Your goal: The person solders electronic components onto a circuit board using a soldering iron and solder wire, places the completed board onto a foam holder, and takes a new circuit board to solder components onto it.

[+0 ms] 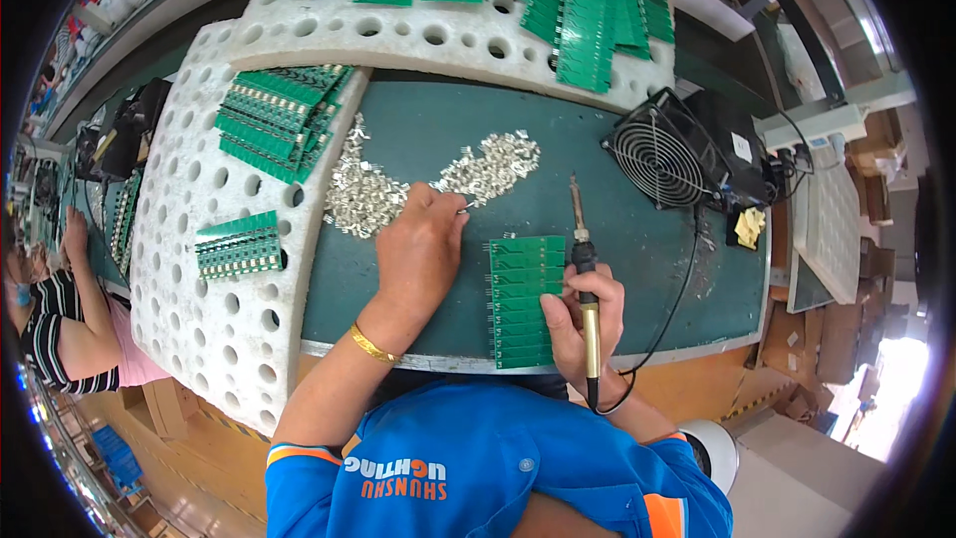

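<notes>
My left hand [420,244] reaches forward over the green mat [637,249], its fingertips pinching a small metal terminal at the edge of a heap of small silver metal parts [493,161]. A gold bracelet [371,344] circles that wrist. My right hand [586,324] grips a soldering iron [581,249] by its handle, the tip pointing away from me. It rests beside a strip of green circuit boards [523,299] lying on the mat near the front edge.
White perforated foam trays [214,319] at left and back carry stacks of green boards [274,120]. A small black fan [657,154] stands at right. Another person's arm [75,339] shows at far left. The iron's cord [677,299] loops rightward.
</notes>
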Demonstrator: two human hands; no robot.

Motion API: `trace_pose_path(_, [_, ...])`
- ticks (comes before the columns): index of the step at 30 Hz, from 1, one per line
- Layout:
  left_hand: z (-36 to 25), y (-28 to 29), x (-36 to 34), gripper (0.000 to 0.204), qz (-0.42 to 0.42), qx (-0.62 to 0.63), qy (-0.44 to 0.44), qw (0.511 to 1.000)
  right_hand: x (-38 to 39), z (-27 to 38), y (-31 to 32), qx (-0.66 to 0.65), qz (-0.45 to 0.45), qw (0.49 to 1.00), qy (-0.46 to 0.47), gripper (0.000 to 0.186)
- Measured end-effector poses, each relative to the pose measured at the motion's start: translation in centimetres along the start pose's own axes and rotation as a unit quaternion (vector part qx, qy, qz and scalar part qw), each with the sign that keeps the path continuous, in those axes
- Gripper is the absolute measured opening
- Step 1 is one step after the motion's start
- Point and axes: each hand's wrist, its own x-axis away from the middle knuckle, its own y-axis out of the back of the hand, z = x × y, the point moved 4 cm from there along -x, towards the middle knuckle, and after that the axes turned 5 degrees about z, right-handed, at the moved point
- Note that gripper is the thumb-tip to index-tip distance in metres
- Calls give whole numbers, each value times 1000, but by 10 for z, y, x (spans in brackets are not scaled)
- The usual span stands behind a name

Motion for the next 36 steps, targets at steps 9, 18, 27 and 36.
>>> trace_pose_path(9, [-5,26,8,11,-8,99,43,994,-2,2,-1,-70,-3,998,-7,33])
trace_pose_path(18, [14,26,30,13,36,533,234,812,-19,9,-14,-158,-8,987,-8,31])
trace_pose_path(27, [8,40,46,15,70,571,273,771,-21,16,-20,-110,18,994,1,31])
trace_pose_path(36, [6,49,52,14,81,603,238,757,-18,23,-27,-136,39,990,7,30])
